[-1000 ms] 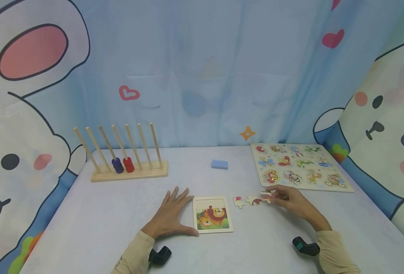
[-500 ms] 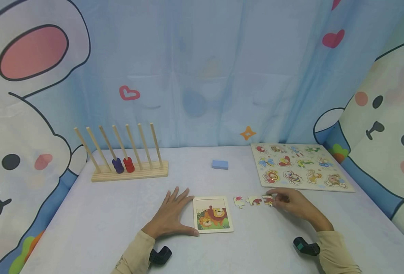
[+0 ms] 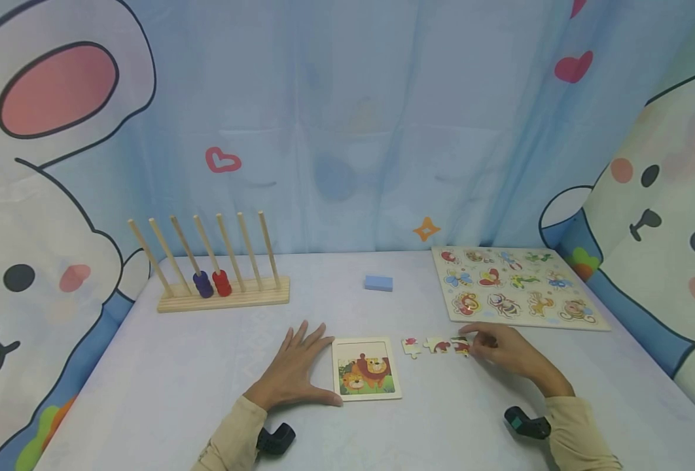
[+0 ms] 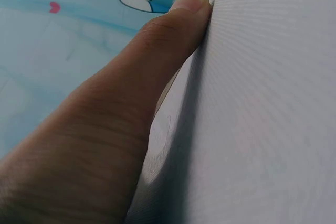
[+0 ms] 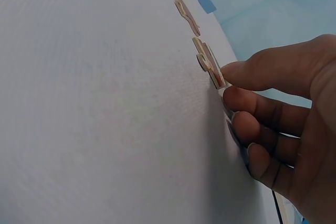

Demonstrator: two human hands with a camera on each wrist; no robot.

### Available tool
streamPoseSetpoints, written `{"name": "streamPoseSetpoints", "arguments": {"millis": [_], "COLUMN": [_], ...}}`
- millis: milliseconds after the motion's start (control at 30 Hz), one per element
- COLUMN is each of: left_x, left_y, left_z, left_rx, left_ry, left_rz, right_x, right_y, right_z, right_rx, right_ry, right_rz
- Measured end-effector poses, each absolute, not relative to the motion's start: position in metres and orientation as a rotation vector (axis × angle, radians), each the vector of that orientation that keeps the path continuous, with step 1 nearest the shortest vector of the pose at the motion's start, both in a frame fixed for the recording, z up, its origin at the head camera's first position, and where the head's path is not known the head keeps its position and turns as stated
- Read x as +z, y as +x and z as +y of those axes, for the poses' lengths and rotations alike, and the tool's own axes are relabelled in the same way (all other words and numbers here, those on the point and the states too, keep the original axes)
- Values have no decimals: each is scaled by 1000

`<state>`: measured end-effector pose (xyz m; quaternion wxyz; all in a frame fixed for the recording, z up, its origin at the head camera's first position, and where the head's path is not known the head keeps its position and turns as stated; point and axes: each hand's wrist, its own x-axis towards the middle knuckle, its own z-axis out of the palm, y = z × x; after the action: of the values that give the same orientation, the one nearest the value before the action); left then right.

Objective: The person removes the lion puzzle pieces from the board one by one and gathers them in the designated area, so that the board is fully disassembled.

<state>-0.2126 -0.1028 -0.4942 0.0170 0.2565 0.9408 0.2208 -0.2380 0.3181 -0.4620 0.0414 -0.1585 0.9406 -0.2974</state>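
My left hand (image 3: 293,373) spreads wide, seemingly steadying the puzzle tray (image 3: 362,349) from its left, while my right hand (image 3: 503,350), fingers bent, touches the rightmost loose piece (image 3: 460,347) beyond it, pinching or not I can't tell.

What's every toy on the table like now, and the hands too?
Lion puzzle: flat, lower part filled, top strip bare
Loose pieces: three in a row, outside the puzzle
Peg rack: upright, beads on two of seven pegs
Animal board: lying flat
Blue block: lying down
Left hand: spread, touching the puzzle
Right hand: fingers bent by the rightmost piece; can't tell if pinching
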Motion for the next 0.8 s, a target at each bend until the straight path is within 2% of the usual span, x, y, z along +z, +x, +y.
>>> {"name": "streamPoseSetpoints", "arguments": {"millis": [433,800], "left_x": [-495,-492], "left_y": [-213,-212], "left_z": [-104,-103], "left_rx": [697,689], "left_ry": [790,775], "left_rz": [2920,2907], "right_x": [-454,-446], "right_y": [-240,-245], "right_z": [306,244], "right_rx": [-910,-1093], "right_ry": [-480,-657], "right_rz": [2959,2945]}}
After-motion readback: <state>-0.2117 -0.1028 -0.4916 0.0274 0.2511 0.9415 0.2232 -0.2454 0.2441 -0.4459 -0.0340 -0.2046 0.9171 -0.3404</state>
